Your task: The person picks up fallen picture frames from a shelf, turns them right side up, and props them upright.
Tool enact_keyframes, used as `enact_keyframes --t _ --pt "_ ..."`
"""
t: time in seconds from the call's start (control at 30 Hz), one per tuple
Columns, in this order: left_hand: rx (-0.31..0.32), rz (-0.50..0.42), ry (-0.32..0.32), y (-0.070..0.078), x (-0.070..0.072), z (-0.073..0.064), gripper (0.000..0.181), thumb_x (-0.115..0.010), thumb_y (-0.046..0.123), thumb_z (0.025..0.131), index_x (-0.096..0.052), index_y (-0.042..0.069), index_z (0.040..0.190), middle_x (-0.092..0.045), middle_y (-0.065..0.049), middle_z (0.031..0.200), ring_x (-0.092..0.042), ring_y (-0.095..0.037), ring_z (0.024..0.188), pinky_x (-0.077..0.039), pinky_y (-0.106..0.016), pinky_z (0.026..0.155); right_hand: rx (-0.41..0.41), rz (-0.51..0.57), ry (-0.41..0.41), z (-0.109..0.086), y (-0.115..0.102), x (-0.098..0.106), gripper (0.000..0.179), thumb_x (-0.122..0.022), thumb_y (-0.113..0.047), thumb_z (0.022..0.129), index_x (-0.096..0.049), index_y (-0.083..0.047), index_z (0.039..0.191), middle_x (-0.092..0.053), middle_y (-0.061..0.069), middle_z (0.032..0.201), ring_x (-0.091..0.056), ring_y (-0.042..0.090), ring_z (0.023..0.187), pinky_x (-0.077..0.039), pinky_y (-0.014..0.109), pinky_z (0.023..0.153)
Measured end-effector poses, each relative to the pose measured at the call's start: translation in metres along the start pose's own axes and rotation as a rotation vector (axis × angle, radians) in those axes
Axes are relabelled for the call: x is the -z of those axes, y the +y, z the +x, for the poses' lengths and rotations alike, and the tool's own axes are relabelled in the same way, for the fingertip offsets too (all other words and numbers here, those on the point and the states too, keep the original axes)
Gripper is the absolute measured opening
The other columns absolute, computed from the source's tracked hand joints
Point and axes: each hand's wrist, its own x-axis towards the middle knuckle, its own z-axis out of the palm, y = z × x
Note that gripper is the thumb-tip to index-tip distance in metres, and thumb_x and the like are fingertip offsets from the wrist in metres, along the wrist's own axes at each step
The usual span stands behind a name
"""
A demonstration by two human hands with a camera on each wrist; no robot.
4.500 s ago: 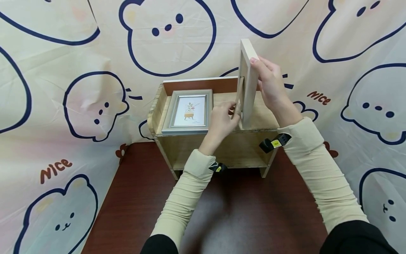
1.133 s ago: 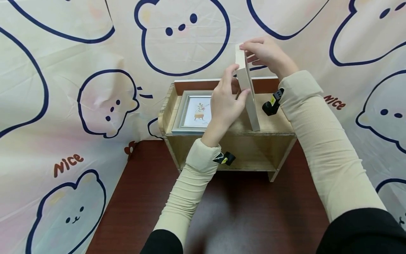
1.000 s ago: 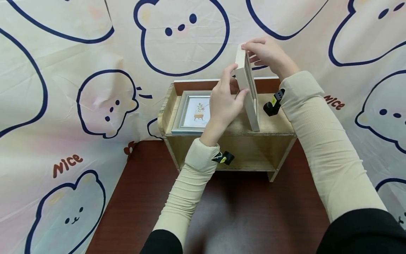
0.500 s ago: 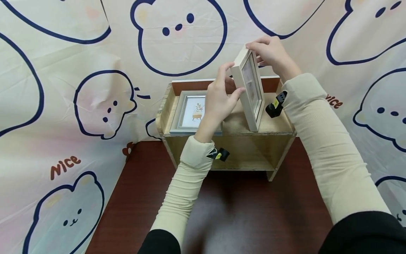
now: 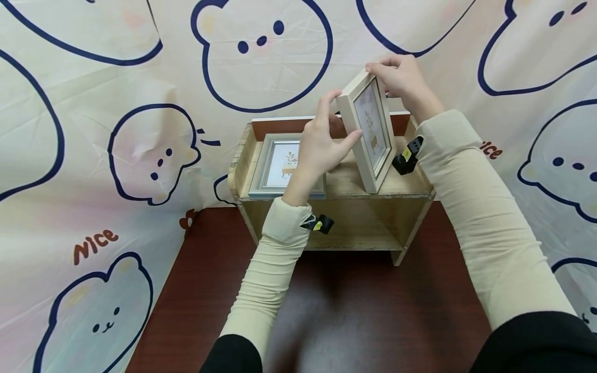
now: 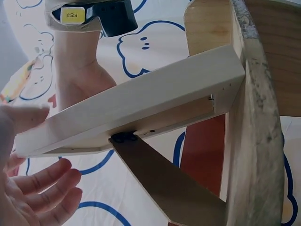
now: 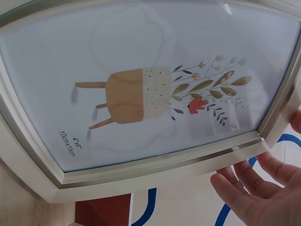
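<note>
A cream picture frame stands tilted back on the wooden shelf unit. At its top edge, my right hand grips it, thumb in front and fingers behind. My left hand holds its left side lightly between thumb and index finger; the other fingers spread free in the left wrist view. There the frame's back shows a hinged support leg swung out. The right wrist view shows a flowerpot picture inside. A silver-grey picture frame lies on the left of the shelf, partly covered by my left hand.
The unit has a raised left side wall and a brown back strip. Below lies an open compartment. The unit stands on a dark red table, with a bear-print cloth behind.
The cream frame, earlier edge-on, now has its picture turned toward the front. Both hands have moved from its lower and side edges to its upper part. The grey frame has stayed put.
</note>
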Motion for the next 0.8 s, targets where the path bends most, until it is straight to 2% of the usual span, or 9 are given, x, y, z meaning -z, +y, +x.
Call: enact_keyframes --t 0.17,0.37,0.5,0.63,0.8 --pt "0.003 -0.028 0.030 0.000 -0.004 0.000 0.069 -0.070 0.017 0.078 -0.031 0.007 0.133 -0.061 -0.007 0.075 -0.058 -0.017 0.068 -0.042 -0.023 0.059 -0.027 0.090 -0.030 -0.002 0.003 -0.001 0.036 -0.059 -0.045 0.084 -0.058 -0.018 0.108 -0.049 -0.006 0.095 -0.046 0.009 0.078 -0.039 0.029 0.082" --pt "-0.020 -0.057 0.073 0.001 -0.008 0.001 0.067 -0.069 0.012 0.076 -0.033 0.003 0.131 -0.059 -0.008 0.072 -0.056 -0.014 0.065 -0.042 -0.021 0.059 -0.104 0.221 -0.079 0.005 0.010 -0.003 0.038 -0.059 -0.047 0.083 -0.057 -0.017 0.106 -0.053 -0.004 0.093 -0.052 0.010 0.084 -0.037 0.029 0.088" --pt "-0.014 -0.088 0.068 0.002 -0.008 0.000 0.067 -0.069 0.010 0.076 -0.033 0.004 0.132 -0.059 -0.009 0.073 -0.056 -0.015 0.066 -0.045 -0.022 0.061 -0.098 0.193 -0.090 0.011 0.015 -0.002 0.038 -0.057 -0.050 0.083 -0.057 -0.018 0.102 -0.054 -0.002 0.094 -0.052 0.011 0.084 -0.038 0.030 0.085" --pt "-0.001 -0.123 0.075 0.001 -0.009 -0.001 0.069 -0.069 0.010 0.077 -0.031 0.003 0.135 -0.060 -0.011 0.076 -0.058 -0.016 0.067 -0.049 -0.026 0.063 -0.071 0.158 -0.089 0.023 0.025 0.002 0.046 -0.057 -0.055 0.080 -0.059 -0.017 0.107 -0.055 -0.002 0.096 -0.052 0.012 0.087 -0.041 0.030 0.080" --pt "0.021 -0.162 0.111 -0.002 -0.012 -0.005 0.068 -0.069 0.009 0.078 -0.032 0.000 0.135 -0.061 -0.012 0.081 -0.060 -0.016 0.069 -0.050 -0.025 0.061 -0.065 0.165 -0.126 0.015 0.025 0.006 0.046 -0.055 -0.055 0.082 -0.057 -0.017 0.109 -0.053 -0.002 0.100 -0.050 0.013 0.091 -0.039 0.031 0.084"
